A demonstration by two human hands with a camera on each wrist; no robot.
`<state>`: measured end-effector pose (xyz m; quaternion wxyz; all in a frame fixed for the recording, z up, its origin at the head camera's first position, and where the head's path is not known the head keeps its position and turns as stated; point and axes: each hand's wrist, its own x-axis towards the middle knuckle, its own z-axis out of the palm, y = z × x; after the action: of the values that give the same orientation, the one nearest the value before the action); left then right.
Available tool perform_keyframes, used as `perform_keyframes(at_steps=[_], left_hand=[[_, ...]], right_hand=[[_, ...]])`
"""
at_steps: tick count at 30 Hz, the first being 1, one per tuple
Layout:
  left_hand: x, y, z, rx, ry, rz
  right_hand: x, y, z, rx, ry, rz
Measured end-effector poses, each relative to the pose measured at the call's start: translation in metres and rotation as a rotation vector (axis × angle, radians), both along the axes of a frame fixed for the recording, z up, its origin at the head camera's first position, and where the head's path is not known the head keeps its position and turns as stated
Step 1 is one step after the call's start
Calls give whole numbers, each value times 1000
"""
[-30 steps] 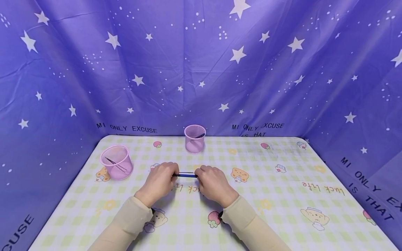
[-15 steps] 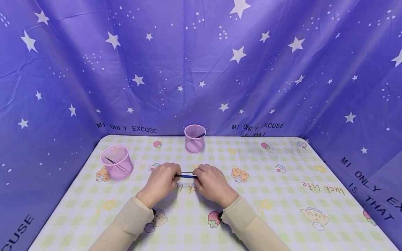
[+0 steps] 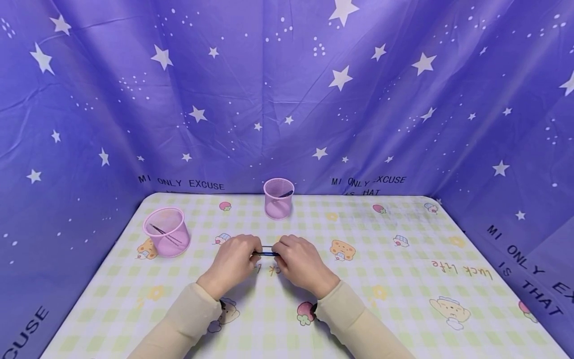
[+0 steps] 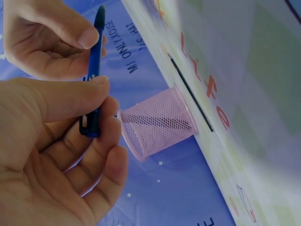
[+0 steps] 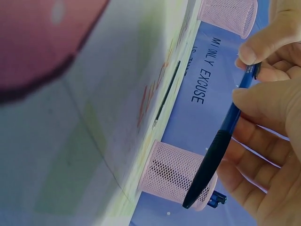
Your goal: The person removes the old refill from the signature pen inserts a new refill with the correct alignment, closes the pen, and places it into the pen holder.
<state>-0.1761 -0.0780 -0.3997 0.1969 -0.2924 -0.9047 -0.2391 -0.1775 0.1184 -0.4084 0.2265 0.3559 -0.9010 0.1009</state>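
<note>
A blue pen (image 3: 266,254) with a dark grip section is held level between both hands, above the middle of the table. My left hand (image 3: 232,260) pinches it between thumb and fingers at the clip end, as the left wrist view shows. With thumb and fingertips my right hand (image 3: 303,261) pinches the barrel; in the right wrist view the dark grip (image 5: 207,162) sticks out past them. Behind the pen, a thin dark pen refill (image 4: 190,92) lies on the tablecloth, its ends hidden by the hands in the head view.
Toward the back stands a pink mesh pen cup (image 3: 278,205) with blue pens in it. Another pink mesh cup (image 3: 168,239) at the left holds thin dark refills. The checked tablecloth (image 3: 417,299) reaches a purple star-patterned curtain (image 3: 287,85) behind and at both sides.
My two hands have drawn closer together, the left moving slightly right and the right slightly left. Less of the pen shows between them. The cups have stayed put.
</note>
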Motion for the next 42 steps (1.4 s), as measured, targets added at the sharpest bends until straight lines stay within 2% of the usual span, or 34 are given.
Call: perform_keyframes(at_steps=[11,24,42], left_hand=[[0,2,-3,2,68,-27],[3,4,-2,3,42,-31],[2,4,-4,4,56,-55]], right_hand=[[2,-2,0,-4,12,18],[2,-2,0,-1,24,35],[2,-1,0,3,26,42]])
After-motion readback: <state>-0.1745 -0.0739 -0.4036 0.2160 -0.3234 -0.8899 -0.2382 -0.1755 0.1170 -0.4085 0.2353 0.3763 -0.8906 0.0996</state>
